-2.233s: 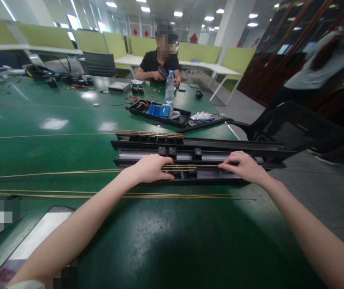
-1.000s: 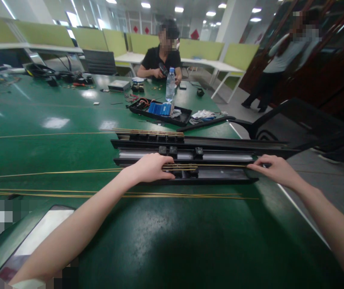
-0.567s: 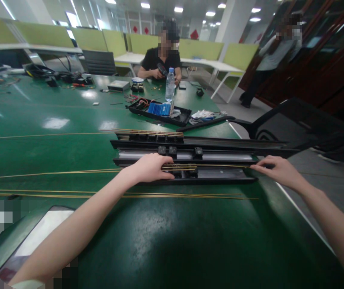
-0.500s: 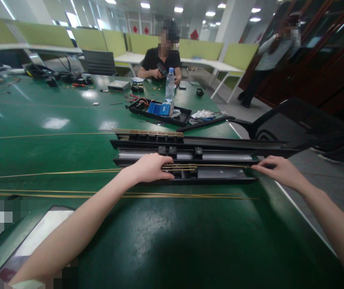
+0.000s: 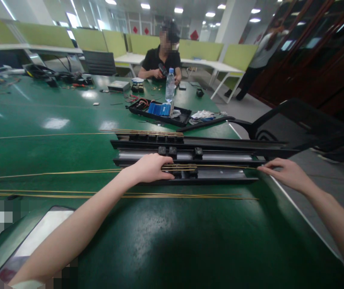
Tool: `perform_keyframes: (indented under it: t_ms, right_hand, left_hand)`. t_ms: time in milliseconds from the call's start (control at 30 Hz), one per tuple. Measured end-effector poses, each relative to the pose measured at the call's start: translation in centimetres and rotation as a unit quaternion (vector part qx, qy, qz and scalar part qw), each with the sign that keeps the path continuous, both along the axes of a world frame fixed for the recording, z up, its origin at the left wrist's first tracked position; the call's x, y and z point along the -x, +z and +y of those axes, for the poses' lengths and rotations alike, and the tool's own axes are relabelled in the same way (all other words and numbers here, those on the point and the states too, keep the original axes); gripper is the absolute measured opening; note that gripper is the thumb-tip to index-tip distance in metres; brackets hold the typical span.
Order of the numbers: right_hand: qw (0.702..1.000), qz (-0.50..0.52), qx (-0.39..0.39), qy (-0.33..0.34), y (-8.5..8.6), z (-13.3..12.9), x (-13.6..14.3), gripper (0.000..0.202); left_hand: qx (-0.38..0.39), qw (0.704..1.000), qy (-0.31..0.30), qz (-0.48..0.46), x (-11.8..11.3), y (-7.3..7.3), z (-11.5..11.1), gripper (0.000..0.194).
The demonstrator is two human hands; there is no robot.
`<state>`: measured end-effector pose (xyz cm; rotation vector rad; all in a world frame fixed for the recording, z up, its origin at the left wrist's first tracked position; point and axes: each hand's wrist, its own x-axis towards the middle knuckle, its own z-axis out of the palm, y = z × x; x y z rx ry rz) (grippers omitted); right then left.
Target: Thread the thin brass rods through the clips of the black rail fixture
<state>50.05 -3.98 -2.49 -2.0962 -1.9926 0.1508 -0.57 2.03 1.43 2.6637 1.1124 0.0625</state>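
My left hand (image 5: 148, 167) is closed around the left end of a black block (image 5: 177, 174) in the nearest black rail (image 5: 220, 181); part of its grip is hidden. A second black block (image 5: 192, 172) sits just right of it. Several thin brass-coloured rods (image 5: 181, 167) pass through or over these blocks and stretch left past my wrist. Beyond the rail's right end, my right hand (image 5: 283, 172) pinches the tip of one long rod (image 5: 235, 166) between thumb and finger. More loose rods (image 5: 190, 196) lie on the green table in front of the rail.
Behind stand more black rails (image 5: 235, 141) with blocks. Farther back are a black tray (image 5: 187, 116) with a blue part, a water bottle (image 5: 170, 85) and a seated person (image 5: 160, 60) holding a power tool. A phone (image 5: 36, 241) lies near left. A chair (image 5: 280, 116) is at right.
My right hand has moved slightly right, drawing the rod's tip with it. My left hand stays on the block. The standing person in the background has shifted left.
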Motion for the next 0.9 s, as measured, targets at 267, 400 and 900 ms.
perform_keyframes:
  t_ms: [267,400,900]
  right_hand:
    - [1.0,-0.001,-0.002,-0.016,-0.1,-0.3,-1.2,0.044]
    - [1.0,0.0,0.004,-0.03,-0.2,-0.4,-1.5,0.046]
    - [0.996,0.015,0.007,-0.087,-0.6,-1.0,-3.3,0.051]
  left_hand:
    - [0.003,1.0,0.0,0.006,0.0,0.0,0.0,0.055]
    - [0.001,1.0,0.001,0.006,0.0,0.0,0.0,0.055]
    - [0.002,1.0,0.002,0.003,-0.1,0.1,0.0,0.054]
